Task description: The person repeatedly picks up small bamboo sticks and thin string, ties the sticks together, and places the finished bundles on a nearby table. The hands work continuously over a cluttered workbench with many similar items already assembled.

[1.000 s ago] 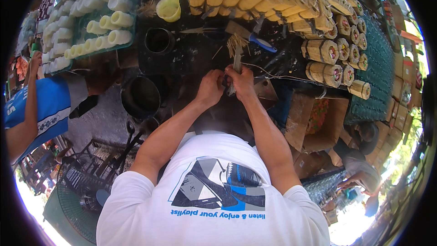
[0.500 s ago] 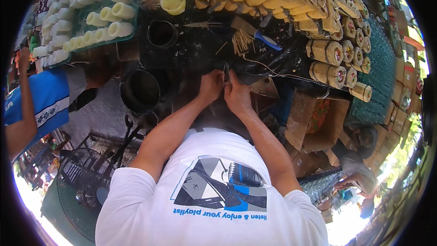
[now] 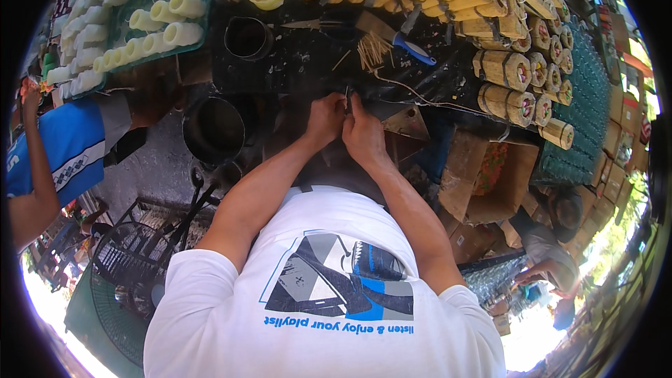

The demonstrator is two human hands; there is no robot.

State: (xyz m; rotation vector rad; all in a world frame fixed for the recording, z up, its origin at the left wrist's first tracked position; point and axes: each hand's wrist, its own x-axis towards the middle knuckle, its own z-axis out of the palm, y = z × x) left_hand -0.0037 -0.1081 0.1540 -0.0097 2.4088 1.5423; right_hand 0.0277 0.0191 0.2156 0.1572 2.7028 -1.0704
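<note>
My left hand (image 3: 327, 119) and my right hand (image 3: 363, 131) meet in front of my body, at the near edge of the black work table (image 3: 301, 75). Both have their fingers closed. Between them a thin, pointed metal tool (image 3: 346, 91) sticks up; the right hand's fingers wrap round its lower part, with the index finger stretched along it. Whatever the left fingers pinch is too small to make out. Beyond the hands lie a bundle of thin sticks (image 3: 372, 49), a knife with a blue handle (image 3: 414, 49) and a pair of scissors (image 3: 308, 24).
Bamboo-like tubes (image 3: 504, 70) with white strings are stacked at the far right. Pale cups (image 3: 157, 10) fill trays at the far left. A dark pot (image 3: 215, 129), a cardboard box (image 3: 458, 175) and a fan (image 3: 129, 259) stand nearby. Another person in blue (image 3: 63, 147) is at left.
Both hands stay together with the metal tool between them. The whole view has shifted slightly; the hands look a little higher in the picture.
</note>
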